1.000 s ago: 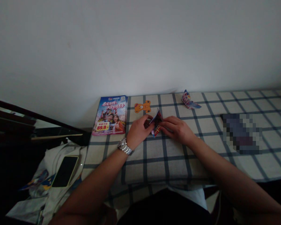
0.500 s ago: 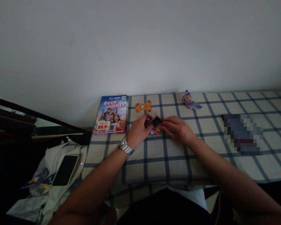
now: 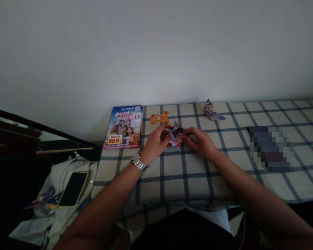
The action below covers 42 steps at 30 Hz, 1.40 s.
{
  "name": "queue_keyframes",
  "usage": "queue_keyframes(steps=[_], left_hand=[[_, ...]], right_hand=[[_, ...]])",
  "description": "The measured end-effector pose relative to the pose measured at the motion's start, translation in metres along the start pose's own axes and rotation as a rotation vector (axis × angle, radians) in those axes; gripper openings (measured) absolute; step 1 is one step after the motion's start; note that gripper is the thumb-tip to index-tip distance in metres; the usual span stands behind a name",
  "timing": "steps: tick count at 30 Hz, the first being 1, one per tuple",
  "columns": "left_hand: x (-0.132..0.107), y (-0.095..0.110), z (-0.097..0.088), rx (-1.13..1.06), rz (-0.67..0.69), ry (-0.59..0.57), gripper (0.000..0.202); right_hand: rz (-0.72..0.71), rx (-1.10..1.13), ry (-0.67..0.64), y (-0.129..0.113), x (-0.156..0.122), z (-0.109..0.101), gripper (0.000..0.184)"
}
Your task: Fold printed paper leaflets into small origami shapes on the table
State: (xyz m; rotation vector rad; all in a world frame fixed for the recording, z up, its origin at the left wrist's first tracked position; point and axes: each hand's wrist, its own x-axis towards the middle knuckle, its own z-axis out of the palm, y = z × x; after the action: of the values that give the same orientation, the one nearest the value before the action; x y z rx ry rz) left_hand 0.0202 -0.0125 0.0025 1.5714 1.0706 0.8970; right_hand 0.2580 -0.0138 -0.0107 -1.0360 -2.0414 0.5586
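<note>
Between my hands is a small folded paper (image 3: 176,138), printed in colour with red figures and opened out at its top. My left hand (image 3: 157,141) pinches its left side and wears a metal watch (image 3: 140,162) at the wrist. With thumb and fingers closed, my right hand (image 3: 198,141) grips the right edge. A bear sticker (image 3: 159,118) lies just beyond my left hand. Further back to the right stands another folded paper piece (image 3: 210,111) in similar print. A stack of printed flyers (image 3: 123,127) lies left of my hands.
A checked cloth (image 3: 198,180) covers the table against a white wall (image 3: 156,52). A blurred dark flat object (image 3: 270,149) lies to the right. Below the table's left edge, a phone (image 3: 73,188) rests on a white bag (image 3: 54,222).
The folded paper has been turned and spread, so its pointed top and more of the red figures show. My right hand has shifted slightly to the right along its edge.
</note>
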Motion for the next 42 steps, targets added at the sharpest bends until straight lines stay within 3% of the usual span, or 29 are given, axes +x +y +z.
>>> queue_keyframes(steps=[4, 8, 23, 28, 35, 42], left_hand=[[0.002, 0.0, -0.001, -0.064, 0.023, -0.022, 0.026], [0.002, 0.002, -0.004, -0.052, 0.044, -0.033, 0.031], [0.004, 0.005, -0.007, -0.099, 0.141, -0.111, 0.042], [0.0, 0.009, -0.008, -0.205, 0.109, -0.173, 0.046], [0.003, 0.005, -0.001, -0.042, 0.144, -0.007, 0.024], [0.003, 0.003, 0.001, 0.042, 0.137, -0.004, 0.023]], right_hand=[[0.165, 0.154, 0.059, 0.002, -0.002, 0.002, 0.029], [0.209, 0.248, -0.034, 0.002, -0.002, 0.0, 0.035], [0.174, 0.374, 0.083, 0.003, 0.0, 0.001, 0.017], [0.17, 0.361, 0.085, 0.002, 0.001, 0.0, 0.015], [0.085, 0.284, -0.011, -0.003, 0.0, -0.006, 0.021], [0.177, 0.427, -0.002, -0.003, -0.001, 0.001, 0.023]])
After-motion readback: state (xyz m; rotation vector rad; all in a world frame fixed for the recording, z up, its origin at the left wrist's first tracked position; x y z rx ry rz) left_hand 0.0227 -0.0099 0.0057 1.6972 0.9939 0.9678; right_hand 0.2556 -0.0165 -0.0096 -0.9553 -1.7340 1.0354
